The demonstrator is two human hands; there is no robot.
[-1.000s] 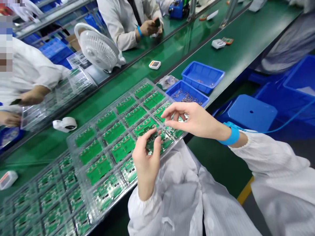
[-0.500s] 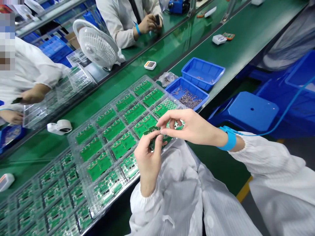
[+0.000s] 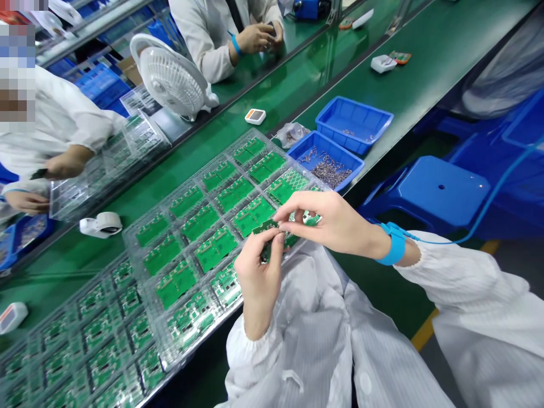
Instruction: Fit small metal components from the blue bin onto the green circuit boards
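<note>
My left hand is closed around a small green circuit board, held just above the near edge of a clear plastic tray that carries several green boards. My right hand, with a blue wrist strap, pinches its thumb and forefinger together at the top edge of that board; what it pinches is too small to make out. Both hands meet over my white-coated lap.
Two blue bins stand right of the tray, the near one holding small metal parts, the far one almost bare. A second tray of boards lies at the lower left. A white fan, a tape roll and co-workers' hands sit across the green belt. A blue stool stands at right.
My left hand lifted the board off the tray's near edge and my right hand closed in, pinching at the board's top. The view shifted slightly.
</note>
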